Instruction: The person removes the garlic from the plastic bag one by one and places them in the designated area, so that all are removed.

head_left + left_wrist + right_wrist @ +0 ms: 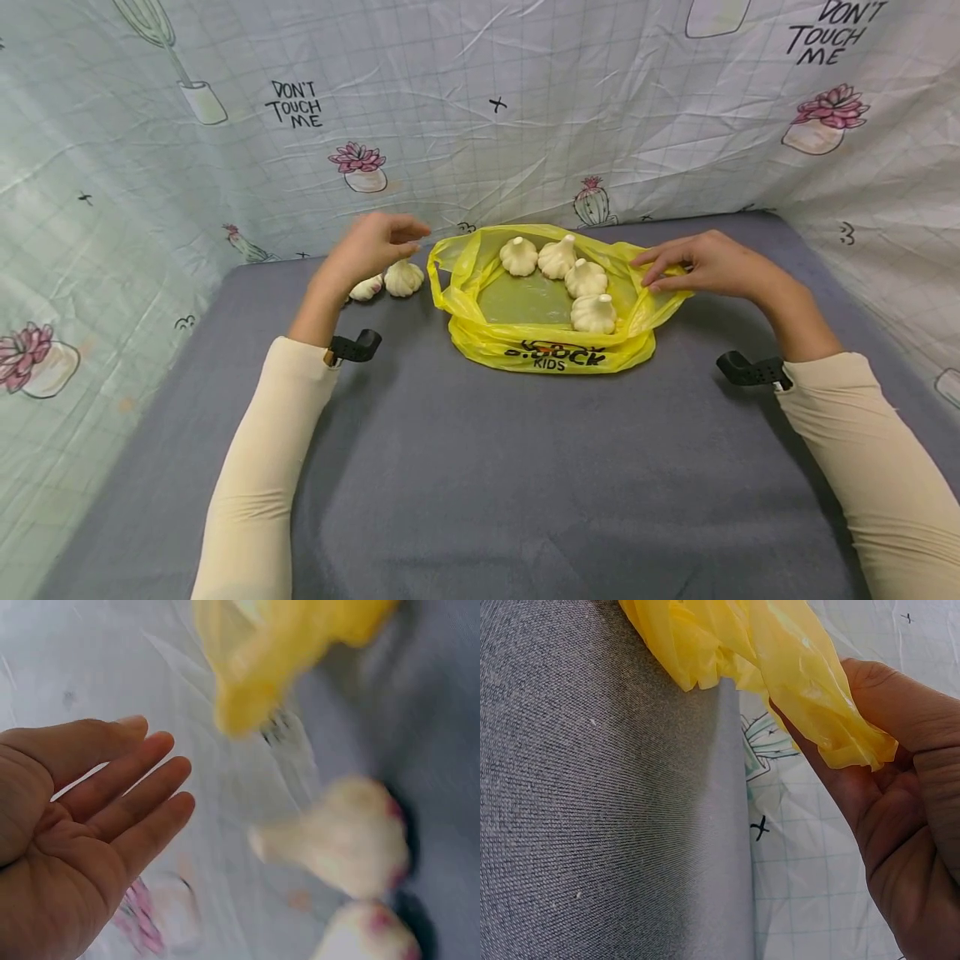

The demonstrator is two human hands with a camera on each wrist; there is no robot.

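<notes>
The left hand (372,243) is empty, its fingers loosely extended near loose garlic bulbs (404,279); the right hand (708,262) pinches the side of the yellow bag (480,343). The bag sits open on the bench (525,467), holding four bulbs (587,278). Its thin rim could sag if that pinch slackened; a sideways tug might tip bulbs out.

And there it was, a curtained-off nook, kind of room unclear: creased sheets (435,83) printed with potted plants (365,171) walled in a grey-topped table (525,467)!
</notes>
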